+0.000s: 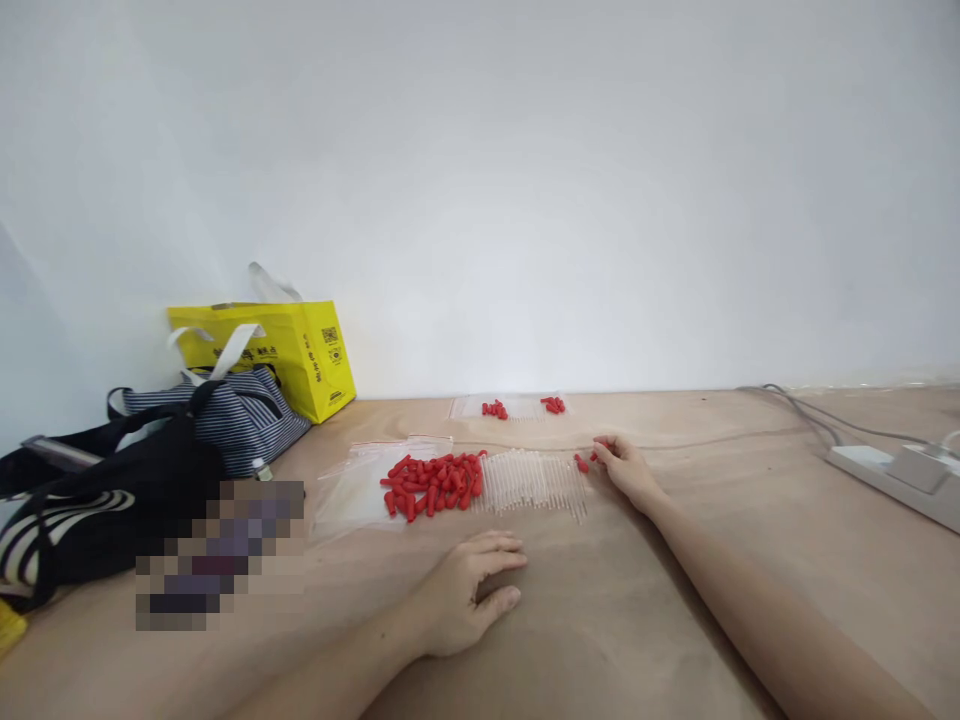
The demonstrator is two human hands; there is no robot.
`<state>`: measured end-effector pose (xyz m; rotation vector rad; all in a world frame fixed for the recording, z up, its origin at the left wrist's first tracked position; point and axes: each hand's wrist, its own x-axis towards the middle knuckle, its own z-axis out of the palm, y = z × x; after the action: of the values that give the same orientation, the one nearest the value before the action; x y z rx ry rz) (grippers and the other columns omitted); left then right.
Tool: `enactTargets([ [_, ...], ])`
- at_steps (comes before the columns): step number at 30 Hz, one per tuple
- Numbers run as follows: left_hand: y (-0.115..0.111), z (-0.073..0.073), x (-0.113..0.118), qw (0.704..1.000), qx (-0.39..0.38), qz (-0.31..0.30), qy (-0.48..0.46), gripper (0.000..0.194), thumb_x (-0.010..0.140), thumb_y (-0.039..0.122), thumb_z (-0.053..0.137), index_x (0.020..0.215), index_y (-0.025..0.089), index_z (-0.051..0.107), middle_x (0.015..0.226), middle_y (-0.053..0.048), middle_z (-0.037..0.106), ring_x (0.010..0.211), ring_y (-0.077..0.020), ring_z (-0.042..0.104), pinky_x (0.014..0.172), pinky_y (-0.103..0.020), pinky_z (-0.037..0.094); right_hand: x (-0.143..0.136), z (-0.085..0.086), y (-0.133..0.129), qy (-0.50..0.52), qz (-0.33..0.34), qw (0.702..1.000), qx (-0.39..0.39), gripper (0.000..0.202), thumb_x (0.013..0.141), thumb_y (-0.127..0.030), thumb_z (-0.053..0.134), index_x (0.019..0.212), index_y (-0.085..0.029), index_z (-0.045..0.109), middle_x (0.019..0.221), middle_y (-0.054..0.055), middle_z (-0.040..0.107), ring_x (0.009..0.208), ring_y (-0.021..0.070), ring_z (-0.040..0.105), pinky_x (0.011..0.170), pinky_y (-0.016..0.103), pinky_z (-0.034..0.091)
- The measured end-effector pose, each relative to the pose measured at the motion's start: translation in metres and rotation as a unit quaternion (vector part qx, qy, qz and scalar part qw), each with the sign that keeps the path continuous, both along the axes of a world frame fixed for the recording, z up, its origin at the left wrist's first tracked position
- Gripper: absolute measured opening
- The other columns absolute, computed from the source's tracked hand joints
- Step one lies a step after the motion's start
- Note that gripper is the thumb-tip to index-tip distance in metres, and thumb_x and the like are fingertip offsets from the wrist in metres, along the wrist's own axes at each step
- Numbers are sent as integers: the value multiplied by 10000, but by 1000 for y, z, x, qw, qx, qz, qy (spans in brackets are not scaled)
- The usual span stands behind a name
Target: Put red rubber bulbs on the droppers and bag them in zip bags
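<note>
Red caps (pixel 431 485) lie piled, just left of clear tubes (pixel 529 480), on table (pixel 637 620); probably light, soft, best pinched at thick end. Tubes seem thin, slippery, perhaps fragile; hold mid-length. Right hand (pixel 630 475): fingertips nearly together at loose caps (pixel 582 464), two counted; cannot tell if one is gripped. Left hand (pixel 478 595): fingers loosely spread, nothing seen held. Pile, tubes too crowded for count.

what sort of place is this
Probably a makeshift indoor workspace, though home or workshop is unclear: small red pieces are piled on a wood-toned tabletop, with a yellow shopping bag to the left.
</note>
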<state>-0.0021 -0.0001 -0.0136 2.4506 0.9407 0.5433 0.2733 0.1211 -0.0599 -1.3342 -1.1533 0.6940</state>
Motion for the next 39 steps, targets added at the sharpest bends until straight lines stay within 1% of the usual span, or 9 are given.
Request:
enactTargets([
  [5,-2,3,1,1000,-8,6,16,339,773,269,503,1098,202,571,1198,-73,540,1134,-207,455,963,-377,356,0,5,-2,-16,-10,1000,-5,275,662,-367,431,827,-172,534,595,-13,549,570,140,530,542,237,407],
  [9,-3,6,1,1000,-14,13,17,338,769,261,506,1095,205,573,1199,-73,539,1137,-212,452,962,-383,357,3,9,-9,-58,-38,997,-14,294,694,-327,321,810,-176,545,588,-10,533,565,143,519,533,238,390],
  [15,-3,7,1,1000,-16,12,8,327,768,259,512,1084,219,581,1195,-71,543,1132,-219,458,957,-396,359,-16,17,-27,-180,-14,981,-65,133,591,-301,546,509,-198,535,481,7,538,525,156,506,508,240,332],
  [19,-2,5,0,1000,-12,5,11,335,774,266,504,1098,210,572,1199,-78,539,1138,-217,451,964,-394,352,-29,20,-35,-236,6,966,-108,233,588,-284,583,398,-200,478,385,5,487,486,158,508,493,242,313],
  [23,-1,4,0,1000,-5,1,5,332,774,262,507,1095,213,574,1192,-77,543,1126,-217,461,956,-390,358,-30,23,-37,-266,19,954,-140,324,606,-280,581,334,-200,423,350,2,442,470,162,508,495,247,317],
  [28,-1,5,1,1000,-15,7,11,339,769,256,509,1099,213,571,1201,-77,535,1135,-219,450,965,-393,344,-28,28,-35,-266,6,949,-172,289,577,-298,606,358,-208,441,363,-1,436,460,175,501,483,262,314],
  [32,-3,9,2,1000,-21,16,3,320,759,261,521,1066,209,592,1175,-77,551,1106,-215,470,949,-380,356,-29,32,-36,-234,9,954,-189,311,574,-304,591,343,-209,407,319,-24,369,398,143,447,441,245,280],
  [35,-2,9,3,998,-35,33,-35,273,766,280,516,1010,215,620,1107,-62,586,1024,-194,521,912,-346,382,-33,39,-42,-192,39,963,-184,342,614,-323,540,346,-208,360,305,-48,309,347,105,373,406,228,247],
  [39,8,4,9,981,-91,111,-132,268,785,342,494,945,184,639,948,-59,629,879,-170,560,813,-308,431,-54,48,-59,-133,112,977,-126,312,670,-337,475,423,-199,343,372,-70,293,377,71,317,409,205,249],
])
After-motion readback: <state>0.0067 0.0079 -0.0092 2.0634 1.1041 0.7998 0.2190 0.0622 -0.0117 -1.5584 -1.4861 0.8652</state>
